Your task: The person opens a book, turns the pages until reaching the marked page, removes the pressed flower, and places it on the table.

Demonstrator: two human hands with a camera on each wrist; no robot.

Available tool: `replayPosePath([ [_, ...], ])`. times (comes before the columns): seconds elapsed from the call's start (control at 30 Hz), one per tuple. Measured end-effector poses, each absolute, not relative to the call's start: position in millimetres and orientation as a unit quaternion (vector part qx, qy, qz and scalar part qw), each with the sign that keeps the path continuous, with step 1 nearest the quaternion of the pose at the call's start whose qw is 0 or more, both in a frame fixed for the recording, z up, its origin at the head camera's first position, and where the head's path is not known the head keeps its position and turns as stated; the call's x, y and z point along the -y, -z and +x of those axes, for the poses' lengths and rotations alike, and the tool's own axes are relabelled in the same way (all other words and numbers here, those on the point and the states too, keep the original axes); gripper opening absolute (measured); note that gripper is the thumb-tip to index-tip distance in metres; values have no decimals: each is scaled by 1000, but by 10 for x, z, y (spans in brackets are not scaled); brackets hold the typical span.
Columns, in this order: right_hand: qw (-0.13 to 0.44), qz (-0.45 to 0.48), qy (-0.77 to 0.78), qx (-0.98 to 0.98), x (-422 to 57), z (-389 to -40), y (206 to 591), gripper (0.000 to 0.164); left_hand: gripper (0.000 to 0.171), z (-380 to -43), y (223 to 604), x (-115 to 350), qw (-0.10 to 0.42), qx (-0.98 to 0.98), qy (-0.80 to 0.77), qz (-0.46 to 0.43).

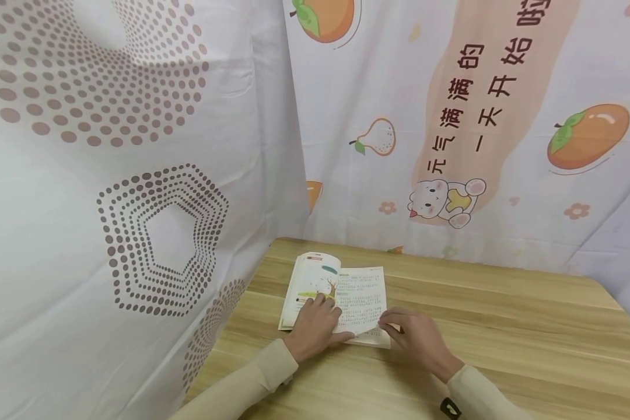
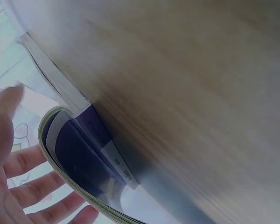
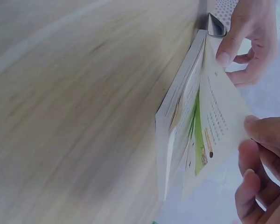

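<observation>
A book (image 1: pixel 362 291) lies open on the wooden table, its left page showing a coloured picture of a tree and its right page full of printed text. Across the lower left page rests my left hand (image 1: pixel 315 326), fingers extended, thumb reaching toward the right page. In the left wrist view those fingers (image 2: pixel 35 191) lie spread over the curved pages, above the purple and white spine (image 2: pixel 95 126). My right hand (image 1: pixel 417 338) pinches the edge of a page between thumb and fingers. The right wrist view shows that page (image 3: pixel 219 112) lifted away from the stack below.
The wooden table (image 1: pixel 493 326) stretches to the right of the book. A white curtain with dotted patterns (image 1: pixel 231 175) hangs at the left, and a fruit-printed curtain (image 1: pixel 399 186) hangs along the back edge. A dark band (image 1: pixel 450 408) sits at the right wrist.
</observation>
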State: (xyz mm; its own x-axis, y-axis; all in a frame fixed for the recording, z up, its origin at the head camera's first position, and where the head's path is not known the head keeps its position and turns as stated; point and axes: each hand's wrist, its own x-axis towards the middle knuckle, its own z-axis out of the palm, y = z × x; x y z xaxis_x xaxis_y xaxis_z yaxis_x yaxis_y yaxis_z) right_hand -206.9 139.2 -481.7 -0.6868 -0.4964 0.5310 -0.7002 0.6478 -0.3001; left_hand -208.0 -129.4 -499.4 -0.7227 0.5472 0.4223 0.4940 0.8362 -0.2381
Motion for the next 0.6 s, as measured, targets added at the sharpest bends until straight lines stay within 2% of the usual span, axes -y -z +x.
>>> replayPosePath([
  [0.13, 232, 345, -259, 872, -1356, -2080, 4788, 15, 60, -2086, 5022, 1290, 262, 922, -63, -280],
  [0.3, 276, 365, -271, 847, -1350, -2102, 4769, 28, 34, -2089, 5038, 1276, 273, 920, -71, -274],
  [0.4, 286, 369, -274, 841, -1366, -2104, 4770, 38, 26, -2105, 5043, 1271, 273, 920, -87, -267],
  [0.5, 269, 376, -249, 851, -1391, -2102, 4789, 39, 38, -2117, 5037, 1282, 282, 920, -88, -259],
  [0.6, 223, 378, -206, 875, -1418, -2086, 4828, 34, 55, -2121, 5015, 1304, 300, 919, -65, -249],
])
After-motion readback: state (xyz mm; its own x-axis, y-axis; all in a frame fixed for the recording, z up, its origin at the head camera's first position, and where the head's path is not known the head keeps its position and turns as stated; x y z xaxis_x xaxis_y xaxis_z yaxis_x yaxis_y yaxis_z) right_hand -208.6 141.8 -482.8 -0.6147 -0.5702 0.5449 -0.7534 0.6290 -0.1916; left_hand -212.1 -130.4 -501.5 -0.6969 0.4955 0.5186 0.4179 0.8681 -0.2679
